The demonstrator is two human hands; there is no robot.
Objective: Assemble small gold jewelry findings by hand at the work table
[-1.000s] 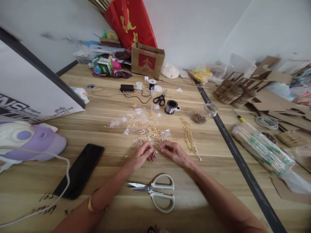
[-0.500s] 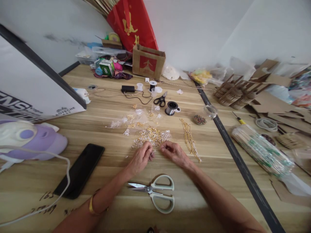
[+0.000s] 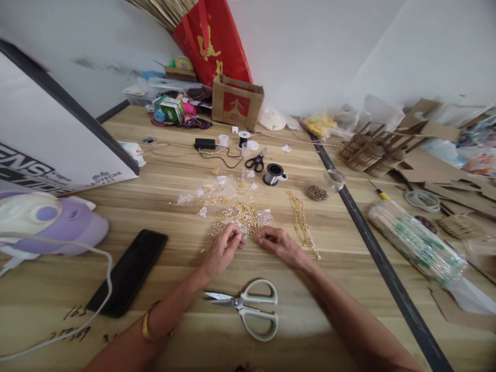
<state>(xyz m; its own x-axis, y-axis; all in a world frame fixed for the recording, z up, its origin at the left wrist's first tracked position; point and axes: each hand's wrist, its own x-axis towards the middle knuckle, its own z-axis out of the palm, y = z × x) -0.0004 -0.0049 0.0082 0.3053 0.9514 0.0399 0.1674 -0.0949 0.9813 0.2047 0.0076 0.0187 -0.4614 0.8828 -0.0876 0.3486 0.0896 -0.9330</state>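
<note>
My left hand point(image 3: 225, 246) is closed in a pinch at the front edge of a pile of small gold and silver beads point(image 3: 241, 217). Whatever sits between its fingertips is too small to make out. Just right of the pile, my right hand point(image 3: 278, 245) has its fingers curled and pressed together, with their contents hidden. A small clear bag point(image 3: 265, 217) with ring-like pieces lies behind the right hand. To the right of that hand are gold and silver chains point(image 3: 301, 223). White-handled scissors point(image 3: 248, 306) lie with blades apart between my forearms.
Behind the pile are clear bags of beads point(image 3: 221, 187), black scissors point(image 3: 254, 162) and a wire spool point(image 3: 273, 174). A dish of coloured beads point(image 3: 318, 192) stands at right, near packaged sticks point(image 3: 416, 243). A black phone point(image 3: 127, 273) and a purple-white device point(image 3: 73, 222) lie left.
My left hand's fingers have shifted slightly and drawn closer together at the pile's edge. My right hand stays nearly in place. The camera view has shifted a little.
</note>
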